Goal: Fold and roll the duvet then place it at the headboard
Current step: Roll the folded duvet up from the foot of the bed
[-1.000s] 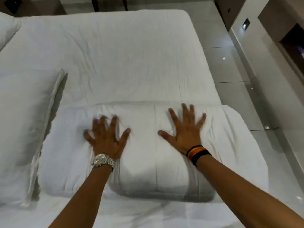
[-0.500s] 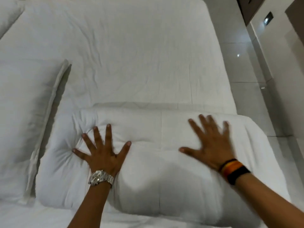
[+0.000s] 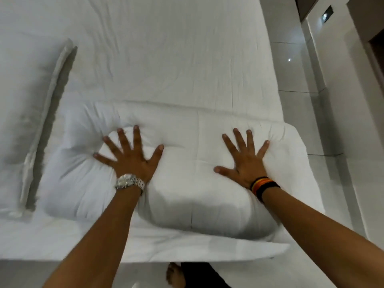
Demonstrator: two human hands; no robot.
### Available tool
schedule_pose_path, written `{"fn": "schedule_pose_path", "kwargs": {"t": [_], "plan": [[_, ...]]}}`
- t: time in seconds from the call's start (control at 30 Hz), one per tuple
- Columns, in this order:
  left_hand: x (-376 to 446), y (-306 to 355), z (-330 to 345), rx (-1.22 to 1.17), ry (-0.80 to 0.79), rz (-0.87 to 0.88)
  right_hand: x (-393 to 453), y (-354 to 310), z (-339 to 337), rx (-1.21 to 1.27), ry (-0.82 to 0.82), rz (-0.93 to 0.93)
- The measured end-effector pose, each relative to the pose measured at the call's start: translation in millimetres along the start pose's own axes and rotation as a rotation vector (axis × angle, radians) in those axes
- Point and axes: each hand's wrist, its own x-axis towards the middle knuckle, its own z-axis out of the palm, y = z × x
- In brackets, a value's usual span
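On the bed (image 3: 166, 59), both splayed hands, left (image 3: 133, 161) and right (image 3: 246, 163), press the rolled duvet (image 3: 187, 204) near the edge.

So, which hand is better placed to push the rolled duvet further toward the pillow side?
The right hand, probably. It lies flat on the rolled duvet at the end away from the pillow, so it can push that way. The left hand presses nearer the pillow.

No readable text, brand or number anywhere; the wristwatch (image 3: 129, 181) dial was too blurred to read, and the far-right wall panel (image 3: 327, 14) showed no legible marking.
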Motion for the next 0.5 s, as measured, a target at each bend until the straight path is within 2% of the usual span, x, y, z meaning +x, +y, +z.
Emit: {"fn": "schedule_pose_path", "kwargs": {"t": [0.07, 0.17, 0.23, 0.3, 0.37, 0.5], "plan": [[-1.2, -1.5, -3.5, 0.022, -0.073, -0.007, -4.0, -4.0, 0.4, -0.04, -0.091, 0.077], [-6.1, -3.9, -27.5, -0.027, -0.139, -0.038, 3.8, -8.5, -23.6, 0.056, -0.068, 0.118], [-36.2, -3.9, -33.5, -0.109, -0.085, -0.075, 14.4, -12.8, -43.7, 0.191, 0.032, 0.15], [-82.7, 5.9, -29.4, -0.237, -0.006, -0.174, 44.9, -23.9, -68.8, 0.278, 0.053, 0.173], [-130.2, 22.9, -17.5, -0.396, 0.007, -0.3, 80.8, -41.0, -89.4, 0.331, -0.044, 0.151], [-176.4, 60.0, 8.7, -0.76, 0.058, -0.604, 152.8, -72.2, -101.6, 0.464, -0.419, 0.122]]}}
